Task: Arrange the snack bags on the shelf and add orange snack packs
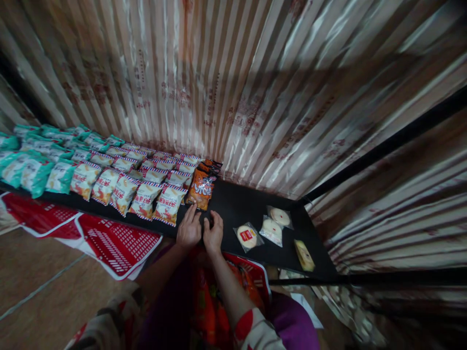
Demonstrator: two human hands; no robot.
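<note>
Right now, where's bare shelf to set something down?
Widest: the black shelf between the orange packets and the round wrapped items, back to the striped sheeting; the right hand borders its front. Smaller: between those items and the yellow packet. Left of the orange packets, white packets and teal ones crowd the shelf.

Pale sleeves (261, 331) with red and dark patches, bare forearms (230, 288), purple legwear (296, 324), probably trousers
</note>
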